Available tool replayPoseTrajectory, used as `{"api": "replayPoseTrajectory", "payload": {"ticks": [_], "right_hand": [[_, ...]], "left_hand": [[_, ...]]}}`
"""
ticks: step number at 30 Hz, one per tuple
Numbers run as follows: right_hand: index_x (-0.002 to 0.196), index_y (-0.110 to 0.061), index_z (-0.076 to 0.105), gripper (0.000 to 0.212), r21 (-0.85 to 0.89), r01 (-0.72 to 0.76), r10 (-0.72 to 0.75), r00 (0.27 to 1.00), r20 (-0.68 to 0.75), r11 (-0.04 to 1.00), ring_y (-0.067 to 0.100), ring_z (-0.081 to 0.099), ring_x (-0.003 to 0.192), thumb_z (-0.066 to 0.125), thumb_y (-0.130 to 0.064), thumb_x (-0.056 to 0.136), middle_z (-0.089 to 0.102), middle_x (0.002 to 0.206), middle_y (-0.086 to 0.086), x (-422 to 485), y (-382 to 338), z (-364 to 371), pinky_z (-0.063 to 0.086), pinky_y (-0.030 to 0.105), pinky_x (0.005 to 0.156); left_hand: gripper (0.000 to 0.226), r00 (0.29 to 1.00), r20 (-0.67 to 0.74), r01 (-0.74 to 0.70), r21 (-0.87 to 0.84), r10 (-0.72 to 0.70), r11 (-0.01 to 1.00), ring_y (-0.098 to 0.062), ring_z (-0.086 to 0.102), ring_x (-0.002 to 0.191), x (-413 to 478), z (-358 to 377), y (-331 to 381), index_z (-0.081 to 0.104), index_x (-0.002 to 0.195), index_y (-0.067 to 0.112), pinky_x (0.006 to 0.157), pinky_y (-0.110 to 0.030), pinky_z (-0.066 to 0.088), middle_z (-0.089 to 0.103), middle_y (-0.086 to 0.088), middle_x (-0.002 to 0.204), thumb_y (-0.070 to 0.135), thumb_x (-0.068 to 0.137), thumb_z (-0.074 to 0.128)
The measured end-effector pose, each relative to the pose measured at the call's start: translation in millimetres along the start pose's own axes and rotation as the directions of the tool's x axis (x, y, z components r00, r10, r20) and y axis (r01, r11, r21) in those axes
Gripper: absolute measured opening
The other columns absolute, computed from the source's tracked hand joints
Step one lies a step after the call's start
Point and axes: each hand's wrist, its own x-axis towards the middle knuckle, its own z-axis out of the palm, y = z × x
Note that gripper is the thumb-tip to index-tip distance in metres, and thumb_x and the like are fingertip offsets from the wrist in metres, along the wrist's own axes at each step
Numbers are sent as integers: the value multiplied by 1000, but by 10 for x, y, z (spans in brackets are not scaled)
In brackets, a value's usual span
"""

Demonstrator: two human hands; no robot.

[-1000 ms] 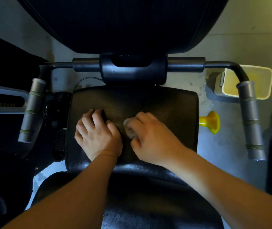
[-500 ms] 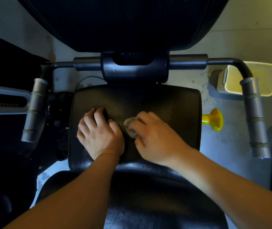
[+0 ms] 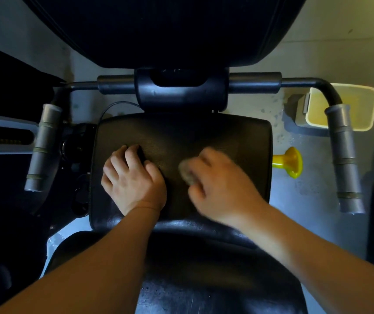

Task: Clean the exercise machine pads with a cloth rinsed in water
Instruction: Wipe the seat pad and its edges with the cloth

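- Lowest in the frame lies a rounded black seat pad [image 3: 204,279], smooth and glossy, with faint sheen along its far edge; both bare forearms cross above it.
- Just beyond, at centre frame, sits a rectangular pad [image 3: 204,137] with rounded corners, black, with a fine leathery grain and a duller surface.
- The left hand [image 3: 133,180] rests palm-down on the left half of that rectangular pad, fingers bent at the knuckles, holding nothing.
- The right hand [image 3: 222,189], blurred, grips a small wadded cloth [image 3: 187,173]; its fingers curl over the wad.
- The cloth, pale grey and soft-looking, is pressed to the middle of the rectangular pad, poking out at the left of the right hand's fingers, in the gap between the two hands.
- At mid-left and mid-right of the frame hang two grey cylindrical grips [image 3: 43,146], each ringed with thin bands.
- A dark metal crossbar [image 3: 256,81] joins them through a blocky black bracket.
- On the speckled concrete floor [image 3: 306,189] at right stand a yellow flared plastic piece [image 3: 291,162] and, farther off, a pale yellow square tub [image 3: 351,107].
- Filling the top of the frame is a large dark pad [image 3: 158,30] with stitched seams.
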Motion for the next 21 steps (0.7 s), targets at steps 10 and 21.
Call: {"api": "replayPoseTrajectory", "payload": {"ticks": [10,21], "right_hand": [[127,-22,60,36,-36,93,-90,993,70,995,19,50,114,60,-23,91,52,128,0,-257,8,86,53,30,81],[119,-17,64,34,-90,5,-16,993,-115,996,26,50,110,59,-16,85,55,123,5,-254,184,89,51,31,83]], "left_hand": [[45,1000,4,-3,11,3,1000,-37,40,130,1,-5,4,52,128,19,105,-56,34,48,-12,139,36,87,43],[44,1000,26,-11,23,11,1000,-38,40,129,-3,-31,2,50,127,17,105,-55,33,48,-13,138,36,88,42]]}}
